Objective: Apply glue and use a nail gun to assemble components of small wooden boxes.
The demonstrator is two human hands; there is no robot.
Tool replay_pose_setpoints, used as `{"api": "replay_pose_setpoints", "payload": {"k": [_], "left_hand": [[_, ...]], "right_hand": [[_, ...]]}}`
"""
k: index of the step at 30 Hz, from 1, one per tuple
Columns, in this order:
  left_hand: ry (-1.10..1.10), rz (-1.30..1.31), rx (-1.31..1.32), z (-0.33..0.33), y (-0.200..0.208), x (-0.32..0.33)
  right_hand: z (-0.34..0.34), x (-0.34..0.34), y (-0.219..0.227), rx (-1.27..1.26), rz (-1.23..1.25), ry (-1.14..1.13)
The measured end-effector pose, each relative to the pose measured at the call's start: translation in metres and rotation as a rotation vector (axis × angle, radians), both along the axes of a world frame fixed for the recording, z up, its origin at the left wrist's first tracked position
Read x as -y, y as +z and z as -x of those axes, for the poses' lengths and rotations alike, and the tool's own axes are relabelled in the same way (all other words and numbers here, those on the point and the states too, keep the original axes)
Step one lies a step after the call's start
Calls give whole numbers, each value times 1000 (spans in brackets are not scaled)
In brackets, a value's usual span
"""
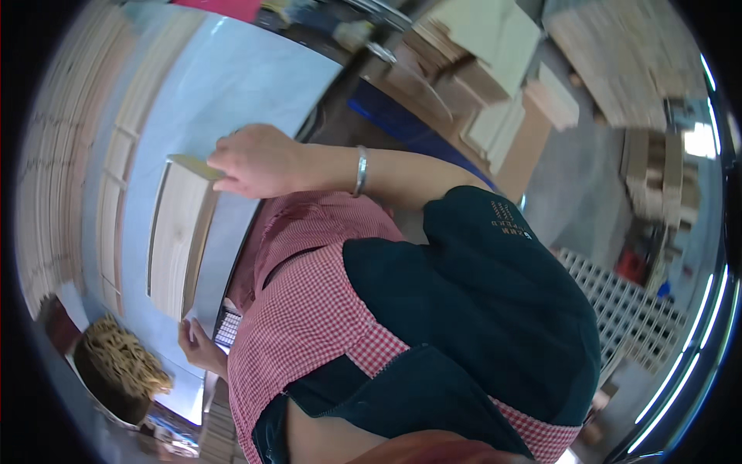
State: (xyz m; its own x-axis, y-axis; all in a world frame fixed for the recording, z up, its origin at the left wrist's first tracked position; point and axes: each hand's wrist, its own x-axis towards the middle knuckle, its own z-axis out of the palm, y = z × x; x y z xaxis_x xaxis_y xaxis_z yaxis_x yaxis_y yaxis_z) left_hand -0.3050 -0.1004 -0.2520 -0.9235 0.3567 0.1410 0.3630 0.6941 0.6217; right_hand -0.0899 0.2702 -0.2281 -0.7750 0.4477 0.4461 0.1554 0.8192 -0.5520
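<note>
A pale wooden box-shaped piece (pixel 176 232) stands on the light table top (pixel 255 77) in front of me, at the left of the head view. My right hand (pixel 253 161), with a silver bangle on its wrist, has its fingers bent over the far corner of the piece. At the opposite, near corner, my left hand (pixel 202 346) touches the piece with its fingertips, thumb and fingers close together. Whether the piece is hollow or solid cannot be made out.
Long wooden strips (pixel 114 182) and stacked boards (pixel 58 147) line the table's far left. A round container (pixel 97 390) of small wooden pieces stands at lower left. A keypad (pixel 227 328) lies by the table edge. Cardboard (pixel 533 147) with boards and a white grid rack (pixel 610 298) are at right.
</note>
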Motion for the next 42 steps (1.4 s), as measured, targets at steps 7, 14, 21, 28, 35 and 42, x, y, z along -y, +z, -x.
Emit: {"api": "replay_pose_setpoints", "payload": {"k": [7,14,21,28,35,42], "left_hand": [[213,-35,228,28,-3,63],[542,594,93,-1,9,24],[551,292,-58,-55,-40,4],[335,237,115,-44,-48,-15],[124,201,290,-14,-53,-8],[-46,215,439,9,-25,25]], "right_hand": [[-246,4,-10,-374,-75,-1117],[-496,31,-197,287,533,-1852],[-523,9,-244,392,723,-1844],[-573,18,-269,431,821,-1678],[-578,24,-275,349,815,-1742],[-593,28,-290,465,817,-1885]]}}
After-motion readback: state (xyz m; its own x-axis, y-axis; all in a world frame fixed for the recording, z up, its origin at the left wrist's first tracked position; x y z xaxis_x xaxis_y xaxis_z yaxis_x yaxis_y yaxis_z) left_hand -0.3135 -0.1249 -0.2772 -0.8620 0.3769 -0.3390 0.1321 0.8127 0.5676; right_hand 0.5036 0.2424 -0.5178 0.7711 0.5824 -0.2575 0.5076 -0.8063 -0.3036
